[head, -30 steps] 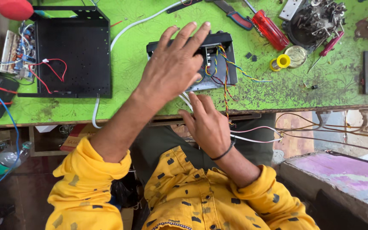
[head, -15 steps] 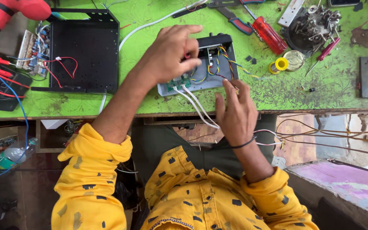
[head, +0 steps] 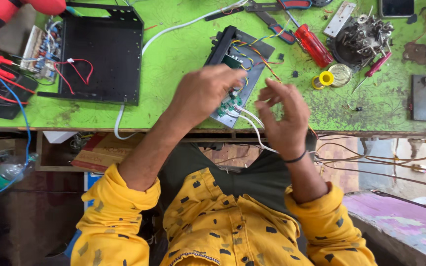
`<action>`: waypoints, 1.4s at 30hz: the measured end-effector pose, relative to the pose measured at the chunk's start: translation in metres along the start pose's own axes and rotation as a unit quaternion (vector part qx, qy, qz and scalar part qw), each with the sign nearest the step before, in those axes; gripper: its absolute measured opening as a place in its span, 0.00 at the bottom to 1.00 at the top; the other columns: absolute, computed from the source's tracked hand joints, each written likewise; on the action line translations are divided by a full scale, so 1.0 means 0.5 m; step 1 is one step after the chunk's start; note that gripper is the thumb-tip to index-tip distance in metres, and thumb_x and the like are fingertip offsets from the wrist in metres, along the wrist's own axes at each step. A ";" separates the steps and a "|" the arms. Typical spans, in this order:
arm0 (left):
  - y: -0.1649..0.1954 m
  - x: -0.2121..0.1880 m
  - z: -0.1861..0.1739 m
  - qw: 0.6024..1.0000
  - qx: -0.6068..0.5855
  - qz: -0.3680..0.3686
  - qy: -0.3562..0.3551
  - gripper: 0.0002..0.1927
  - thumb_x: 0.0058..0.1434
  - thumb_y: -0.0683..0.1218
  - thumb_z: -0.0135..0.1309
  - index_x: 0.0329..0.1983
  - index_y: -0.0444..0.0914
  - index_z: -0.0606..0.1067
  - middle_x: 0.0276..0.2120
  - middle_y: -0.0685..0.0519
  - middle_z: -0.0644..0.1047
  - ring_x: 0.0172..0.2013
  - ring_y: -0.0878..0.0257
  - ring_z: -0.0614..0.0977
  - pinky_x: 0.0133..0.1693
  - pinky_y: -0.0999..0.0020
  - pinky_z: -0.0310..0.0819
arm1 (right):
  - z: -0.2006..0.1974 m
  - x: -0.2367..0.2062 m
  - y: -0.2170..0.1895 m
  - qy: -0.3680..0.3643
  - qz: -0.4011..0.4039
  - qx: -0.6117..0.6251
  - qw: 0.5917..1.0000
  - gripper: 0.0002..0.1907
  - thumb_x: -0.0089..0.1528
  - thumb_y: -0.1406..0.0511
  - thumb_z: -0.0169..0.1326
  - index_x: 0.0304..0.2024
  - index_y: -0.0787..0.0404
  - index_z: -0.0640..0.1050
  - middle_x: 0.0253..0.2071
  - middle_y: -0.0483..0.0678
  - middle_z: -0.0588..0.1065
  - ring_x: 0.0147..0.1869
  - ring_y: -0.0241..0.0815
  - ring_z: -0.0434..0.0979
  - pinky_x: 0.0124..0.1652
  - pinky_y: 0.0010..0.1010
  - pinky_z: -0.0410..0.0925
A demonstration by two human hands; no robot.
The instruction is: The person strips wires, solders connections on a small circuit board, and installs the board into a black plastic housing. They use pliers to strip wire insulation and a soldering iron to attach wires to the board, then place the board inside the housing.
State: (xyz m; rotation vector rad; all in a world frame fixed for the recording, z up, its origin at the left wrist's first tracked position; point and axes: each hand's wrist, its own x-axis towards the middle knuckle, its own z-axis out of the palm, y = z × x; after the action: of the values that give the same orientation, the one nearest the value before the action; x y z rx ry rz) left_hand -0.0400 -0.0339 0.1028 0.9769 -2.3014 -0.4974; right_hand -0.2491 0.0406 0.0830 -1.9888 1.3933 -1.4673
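With my left hand [head: 205, 93] curled loosely over the green circuit board [head: 230, 103] at the open chassis's [head: 252, 54] six o'clock edge and my right hand [head: 282, 116] empty, fingers apart, at three o'clock, I'd steady the chassis and avoid snagging the white wires [head: 250, 123].

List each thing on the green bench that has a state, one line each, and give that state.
Small grey unit: open, circuit board and coloured wires exposed.
Black metal case: lid off, hollow, red wires trailing in.
Red screwdriver: lying flat, untouched.
Yellow tape roll: lying flat.
Left hand: fingers curled over the unit.
Right hand: raised, fingers loosely bent, holding nothing visible.
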 end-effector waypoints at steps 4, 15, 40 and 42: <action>0.021 0.011 0.013 0.997 0.044 0.070 -0.002 0.11 0.65 0.42 0.58 0.50 0.41 0.80 0.37 0.52 0.80 0.39 0.54 0.83 0.38 0.58 0.77 | 0.021 -0.004 -0.016 0.009 0.057 0.049 0.997 0.20 0.61 0.74 0.64 0.55 0.67 0.76 0.41 0.51 0.78 0.40 0.41 0.78 0.41 0.29 0.70; 0.011 0.004 0.042 0.996 -0.054 0.069 -0.017 0.16 0.63 0.39 0.57 0.55 0.40 0.81 0.35 0.48 0.79 0.37 0.51 0.82 0.39 0.58 0.77 | 0.009 -0.028 0.048 0.008 0.196 0.216 0.956 0.01 0.67 0.73 0.57 0.39 0.65 0.78 0.32 0.44 0.76 0.35 0.29 0.73 0.36 0.25 0.67; 0.020 0.040 0.047 0.965 -0.217 -0.030 0.147 0.07 0.71 0.43 0.56 0.46 0.34 0.78 0.32 0.52 0.82 0.32 0.66 0.80 0.34 0.71 0.72 | -0.005 0.346 0.226 -0.288 -0.012 -0.423 0.859 0.24 0.56 0.60 0.57 0.49 0.70 0.74 0.51 0.68 0.72 0.57 0.68 0.71 0.55 0.55 0.64; 0.001 0.051 0.064 0.930 -0.343 -0.094 0.098 0.09 0.72 0.44 0.54 0.48 0.34 0.78 0.31 0.56 0.83 0.31 0.72 0.83 0.32 0.74 0.74 | -0.043 0.339 0.225 -0.208 -0.052 -0.351 0.911 0.19 0.60 0.65 0.51 0.51 0.70 0.72 0.52 0.67 0.72 0.58 0.67 0.72 0.57 0.54 0.67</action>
State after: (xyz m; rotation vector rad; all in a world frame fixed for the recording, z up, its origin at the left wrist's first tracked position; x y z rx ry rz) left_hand -0.0750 -0.0490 0.0882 0.8350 -1.6603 -1.1333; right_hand -0.3247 -0.1477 0.1081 -2.6170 1.7752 -0.5102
